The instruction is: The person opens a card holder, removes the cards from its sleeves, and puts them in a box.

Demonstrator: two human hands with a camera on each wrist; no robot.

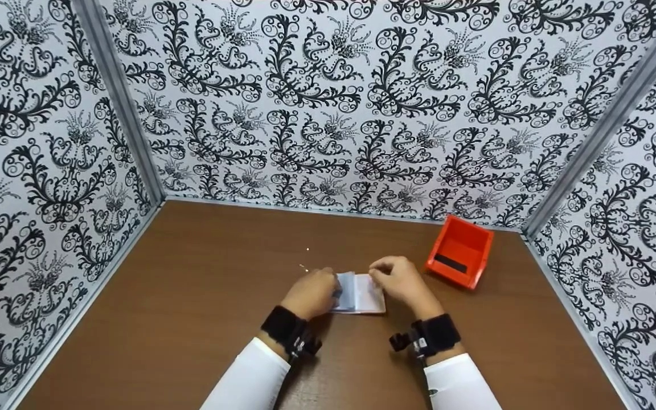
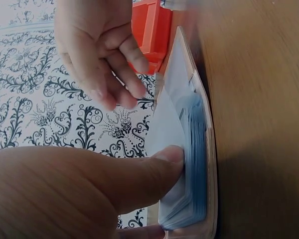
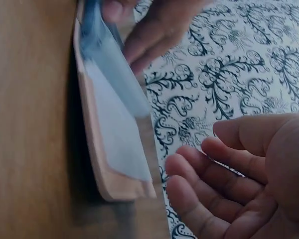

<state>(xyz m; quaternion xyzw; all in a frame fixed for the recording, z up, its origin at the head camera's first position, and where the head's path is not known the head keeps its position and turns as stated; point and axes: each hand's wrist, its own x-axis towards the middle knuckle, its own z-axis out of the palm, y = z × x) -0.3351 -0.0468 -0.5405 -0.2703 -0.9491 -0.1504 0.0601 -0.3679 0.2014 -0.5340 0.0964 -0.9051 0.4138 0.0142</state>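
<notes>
A card holder (image 1: 369,296) with a pinkish-tan cover lies spread on the table, its clear bluish plastic sleeves (image 2: 197,164) stacked toward the left side. My left hand (image 1: 312,291) pinches the sleeves, the thumb lying across their face in the left wrist view; most of its fingers are hidden there. Over the holder's right end hovers my right hand (image 1: 401,279), its fingers loosely bent and nothing between them. In the right wrist view a whitish sleeve (image 3: 122,74) stands tilted up from the pale inner page (image 3: 119,134), apart from the right fingertips (image 3: 179,186).
A red plastic bin (image 1: 464,247) with a black strip sits on the brown table (image 1: 220,245), behind and right of my right hand. Patterned panels (image 1: 328,114) with grey posts enclose the table at the back and sides. Small white specks show beyond my left hand.
</notes>
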